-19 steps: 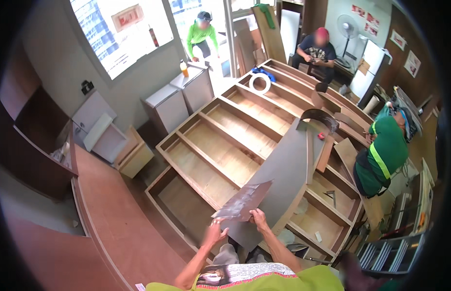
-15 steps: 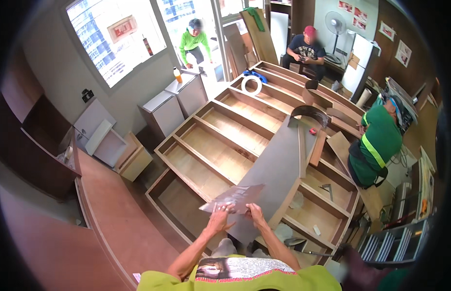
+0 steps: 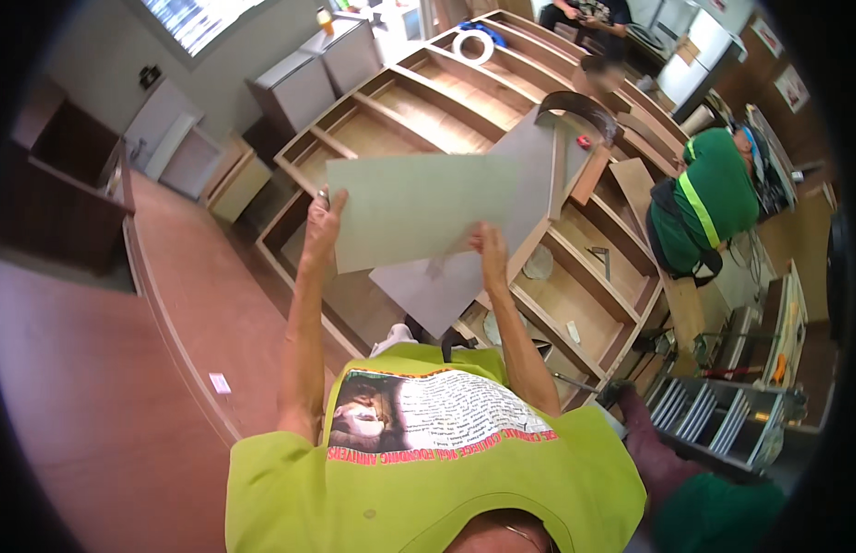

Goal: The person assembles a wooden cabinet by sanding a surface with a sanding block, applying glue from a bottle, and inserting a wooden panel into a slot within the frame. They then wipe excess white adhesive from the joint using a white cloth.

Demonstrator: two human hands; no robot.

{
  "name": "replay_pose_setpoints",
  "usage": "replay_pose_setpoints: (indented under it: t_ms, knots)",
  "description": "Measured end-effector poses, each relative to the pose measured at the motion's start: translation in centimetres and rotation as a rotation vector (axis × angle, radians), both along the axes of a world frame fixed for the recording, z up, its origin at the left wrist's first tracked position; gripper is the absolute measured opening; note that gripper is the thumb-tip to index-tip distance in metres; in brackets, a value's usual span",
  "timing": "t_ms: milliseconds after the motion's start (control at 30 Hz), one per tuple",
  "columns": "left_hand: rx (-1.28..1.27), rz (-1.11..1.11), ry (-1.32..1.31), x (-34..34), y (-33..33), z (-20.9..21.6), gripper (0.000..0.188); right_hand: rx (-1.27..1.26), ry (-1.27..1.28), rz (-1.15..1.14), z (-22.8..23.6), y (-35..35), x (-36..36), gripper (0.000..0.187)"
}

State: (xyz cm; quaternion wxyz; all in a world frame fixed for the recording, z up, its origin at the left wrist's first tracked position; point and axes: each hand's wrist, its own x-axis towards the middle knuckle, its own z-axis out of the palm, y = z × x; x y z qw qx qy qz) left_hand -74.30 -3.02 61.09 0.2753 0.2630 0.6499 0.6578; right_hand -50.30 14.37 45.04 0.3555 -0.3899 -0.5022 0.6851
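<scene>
A thin rectangular grey-green sheet (image 3: 419, 207) is raised in front of me, its broad face showing. At its left edge, my left hand (image 3: 324, 226) grips it, thumb on the near face. My right hand (image 3: 490, 253) is closed at the lower right edge, fingers curled and slightly blurred. Beneath lies a long grey panel (image 3: 428, 295), resting across a wooden frame (image 3: 598, 304) with several compartments. On the panel's far end stand a dark curved strip (image 3: 575, 106) and a small red object (image 3: 583, 142).
A person in green (image 3: 718, 194) bends at the frame's right side; another sits (image 3: 589, 18) beyond it. A white ring (image 3: 472, 46) and a metal square (image 3: 601, 260) lie on the frame. A ladder (image 3: 714, 415) is at lower right, a reddish-brown surface (image 3: 188, 276) at left.
The sheet has been lifted and turned from a tilted, shiny view to show its flat grey-green face. My left hand has moved up to its left edge. My view has tipped downward.
</scene>
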Motion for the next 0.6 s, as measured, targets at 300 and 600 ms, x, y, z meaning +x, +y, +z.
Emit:
replay_pose_setpoints:
  t_ms: [300,600]
  knots:
    - [0.237,0.179,-0.318,-1.0,-7.9,0.3,0.034,-0.187,0.06,0.048,-1.6,-1.5,1.8,0.051]
    - [0.307,0.295,-0.298,-5.9,-11.6,-5.8,0.049,-0.25,0.157,0.307,0.0,-3.7,-2.7,0.052]
